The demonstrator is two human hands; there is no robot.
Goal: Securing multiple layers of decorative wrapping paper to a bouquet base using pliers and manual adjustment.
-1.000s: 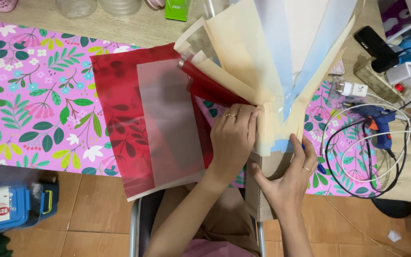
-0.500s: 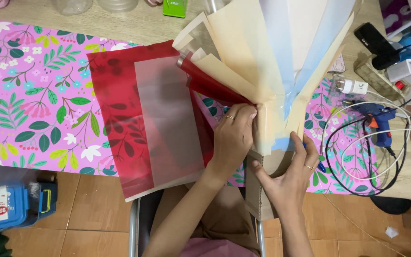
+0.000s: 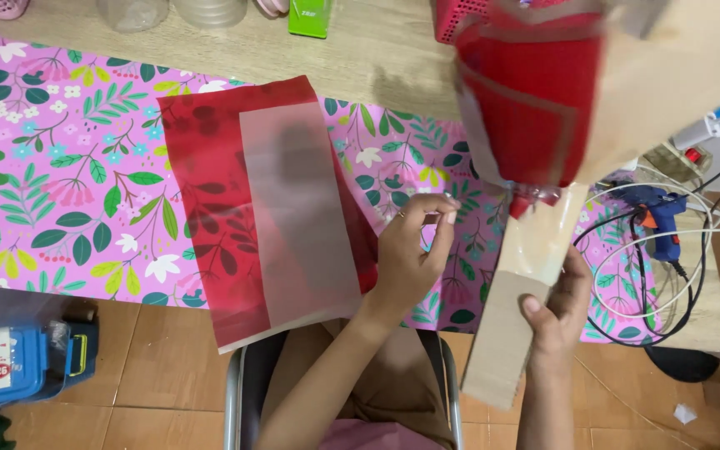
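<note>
Red sheet point(image 3: 210, 208) with frosted strip point(image 3: 297, 217) lies flat on the floral-covered table point(image 3: 60, 167), not yet attached; right of it, right hand point(image 3: 556, 312) grips the tan-and-red paper fan point(image 3: 543, 117) by its handle, left hand point(image 3: 410, 254) fingers pinched, content unclear.

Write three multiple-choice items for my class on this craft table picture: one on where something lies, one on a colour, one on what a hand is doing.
1. Where does the blue glue gun lie?
A. right of the hands, among cables
B. on the red sheet
C. on the floor

2. What colour is the sheet under the frosted strip?
A. green
B. red
C. yellow

3. What is the right hand doing?
A. resting flat
B. pressing the mat
C. gripping the cardboard handle

Answers: 1 A, it sits among white and black cables; 2 B, red shows around the strip; 3 C, fingers wrap the handle.
</note>
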